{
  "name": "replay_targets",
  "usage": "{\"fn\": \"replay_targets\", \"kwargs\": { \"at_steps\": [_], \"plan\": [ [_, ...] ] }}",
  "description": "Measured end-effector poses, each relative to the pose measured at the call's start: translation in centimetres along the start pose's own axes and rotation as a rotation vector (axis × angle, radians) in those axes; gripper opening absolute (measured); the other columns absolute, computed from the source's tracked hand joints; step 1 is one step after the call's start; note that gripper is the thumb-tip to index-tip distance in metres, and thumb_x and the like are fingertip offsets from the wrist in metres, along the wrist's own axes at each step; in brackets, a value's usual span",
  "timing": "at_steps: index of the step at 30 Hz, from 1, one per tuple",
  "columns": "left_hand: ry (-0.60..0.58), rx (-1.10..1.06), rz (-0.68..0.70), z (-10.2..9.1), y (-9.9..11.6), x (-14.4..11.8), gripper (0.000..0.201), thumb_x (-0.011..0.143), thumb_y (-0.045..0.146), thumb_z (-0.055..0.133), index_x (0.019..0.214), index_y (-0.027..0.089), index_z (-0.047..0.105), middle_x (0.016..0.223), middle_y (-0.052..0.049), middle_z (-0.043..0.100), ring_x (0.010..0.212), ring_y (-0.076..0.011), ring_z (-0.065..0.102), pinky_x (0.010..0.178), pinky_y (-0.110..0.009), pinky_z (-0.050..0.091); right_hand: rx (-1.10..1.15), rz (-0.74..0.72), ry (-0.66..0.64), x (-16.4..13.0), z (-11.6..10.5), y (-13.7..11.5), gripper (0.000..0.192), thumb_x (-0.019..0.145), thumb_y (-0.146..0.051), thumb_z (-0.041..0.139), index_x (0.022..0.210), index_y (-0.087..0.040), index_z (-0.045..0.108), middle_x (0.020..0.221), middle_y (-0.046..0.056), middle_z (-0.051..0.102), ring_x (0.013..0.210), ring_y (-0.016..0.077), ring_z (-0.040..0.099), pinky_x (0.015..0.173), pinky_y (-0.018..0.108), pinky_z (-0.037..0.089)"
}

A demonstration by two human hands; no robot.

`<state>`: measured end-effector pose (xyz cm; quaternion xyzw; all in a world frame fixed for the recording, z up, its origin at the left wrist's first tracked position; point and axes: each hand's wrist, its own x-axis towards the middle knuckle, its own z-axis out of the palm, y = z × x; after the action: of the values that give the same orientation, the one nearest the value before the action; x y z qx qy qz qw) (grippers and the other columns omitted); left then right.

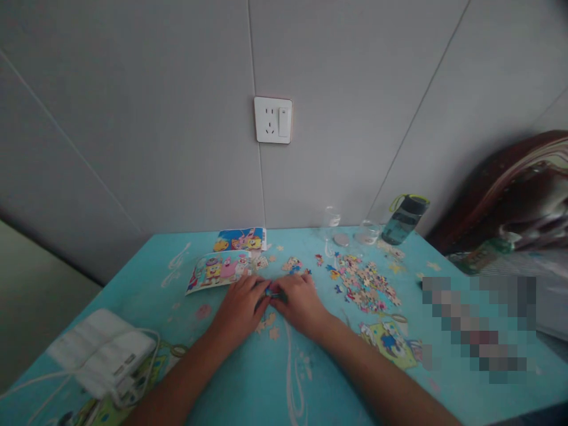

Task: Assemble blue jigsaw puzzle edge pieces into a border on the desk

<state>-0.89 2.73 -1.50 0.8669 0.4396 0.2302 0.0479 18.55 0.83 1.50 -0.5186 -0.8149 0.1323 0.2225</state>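
My left hand (242, 305) and my right hand (298, 302) rest palm down on the turquoise table (248, 378), fingertips meeting over a small blue jigsaw piece (268, 290) pinched between them. A few loose pieces (270, 325) lie just under my hands. A cartoon reference picture (217, 270) lies just beyond my left hand, with a second printed card (239, 239) behind it. A heap of loose puzzle pieces (366, 283) is spread to the right of my right hand.
A white power strip with cable (102, 355) sits at the near left. A dark water bottle (403, 220) and clear containers (350, 234) stand at the back right by the wall. A wall socket (273, 120) is above. Patterned fabric (510, 195) lies at far right.
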Motion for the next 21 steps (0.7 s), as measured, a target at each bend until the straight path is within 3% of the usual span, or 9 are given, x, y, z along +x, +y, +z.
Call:
{"fn": "replay_targets", "kwargs": {
  "at_steps": [4,8,13,17,21],
  "plan": [
    [-0.039,-0.041,-0.010,0.3,-0.2,0.1,0.026,0.095,0.028,0.054,0.119,0.022,0.062,0.107,-0.008,0.062,0.103,-0.0265,0.057,0.094,-0.044,0.047,-0.001,0.001,-0.016,-0.3,-0.1,0.1,0.025,0.092,-0.034,0.065,0.115,-0.025,0.066,0.105,0.005,0.071,0.102,0.0219,0.062,0.089,0.035,0.038],
    [-0.038,-0.063,-0.011,0.7,-0.1,0.0,0.019,0.096,0.029,0.052,0.106,0.022,0.066,0.101,-0.007,0.063,0.099,-0.0251,0.059,0.093,-0.043,0.047,0.003,-0.022,-0.027,-0.5,0.2,0.5,0.018,0.095,-0.026,0.059,0.110,-0.025,0.070,0.100,0.003,0.070,0.098,0.0190,0.062,0.086,0.032,0.039],
    [-0.022,-0.077,0.030,0.6,-0.2,-0.2,0.027,0.096,0.033,0.053,0.119,0.023,0.062,0.121,-0.008,0.061,0.112,-0.0267,0.057,0.098,-0.045,0.045,-0.112,-0.027,0.017,-0.7,0.4,0.4,0.019,0.097,-0.027,0.055,0.109,-0.024,0.071,0.103,0.005,0.068,0.102,0.0219,0.059,0.089,0.035,0.039],
    [-0.066,-0.097,0.019,0.3,-0.3,-0.1,0.032,0.095,0.036,0.055,0.123,0.023,0.062,0.112,-0.009,0.063,0.104,-0.0257,0.059,0.094,-0.044,0.048,-0.172,-0.016,0.031,-1.0,0.2,0.2,0.022,0.096,-0.035,0.059,0.110,-0.023,0.070,0.107,0.007,0.066,0.106,0.0249,0.055,0.090,0.039,0.038],
    [-0.032,-0.167,0.002,0.8,-0.4,0.0,0.031,0.092,0.034,0.058,0.121,0.023,0.064,0.109,-0.007,0.062,0.102,-0.0256,0.059,0.093,-0.043,0.050,-0.153,-0.019,0.030,-1.3,0.0,0.4,0.023,0.095,-0.041,0.060,0.106,-0.024,0.071,0.106,0.007,0.065,0.104,0.0242,0.054,0.090,0.039,0.037]
  ]
}}
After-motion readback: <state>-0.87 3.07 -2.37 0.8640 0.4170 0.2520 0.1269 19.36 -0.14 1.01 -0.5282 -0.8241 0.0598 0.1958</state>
